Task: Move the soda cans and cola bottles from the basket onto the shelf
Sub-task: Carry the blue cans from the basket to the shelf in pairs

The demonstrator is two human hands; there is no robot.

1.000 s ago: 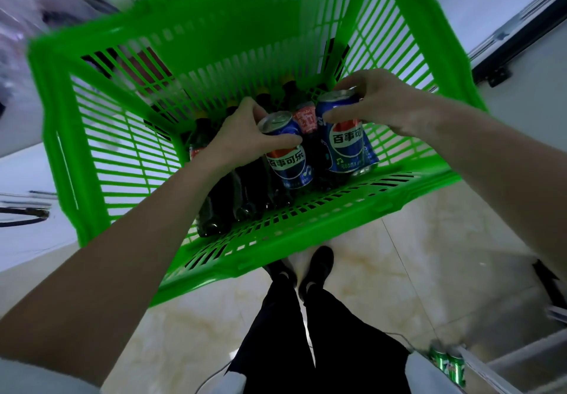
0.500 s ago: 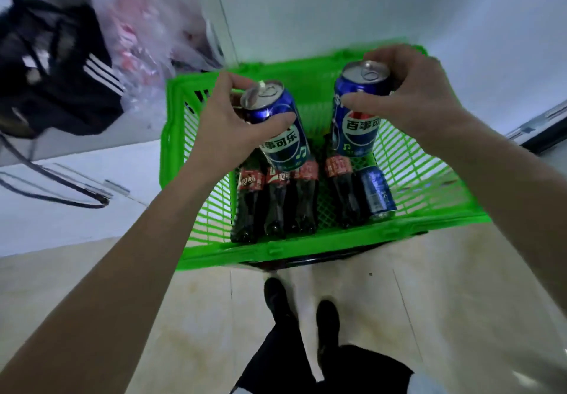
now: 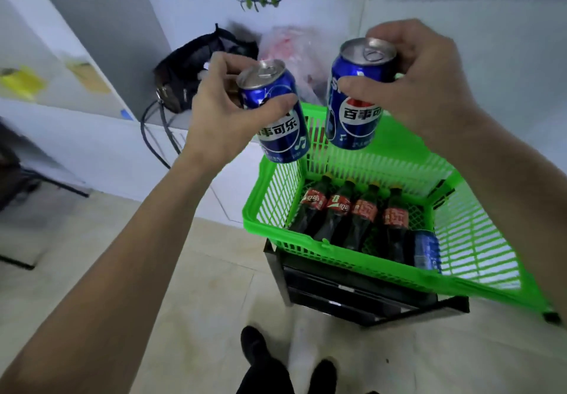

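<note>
Both hands grip a blue can each: left hand (image 3: 227, 111) holds the left can (image 3: 276, 117), right hand (image 3: 429, 87) the right can (image 3: 356, 96). A second ago they were down in the green basket (image 3: 460, 274); now they are lifted clear above it. Four cola bottles (image 3: 352, 219) and one more can (image 3: 426, 249) remain inside.

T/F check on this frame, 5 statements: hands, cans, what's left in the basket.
1. Each hand holds a blue can. True: left hand grips the left can, right hand grips the right can.
2. Four cola bottles lie in the green basket. True.
3. The basket holds no more cans. False: one blue can lies beside the bottles.
4. The basket sits directly on the floor. False: it rests on a black stand.
5. Both held cans are open. False: pull tabs look intact.
</note>
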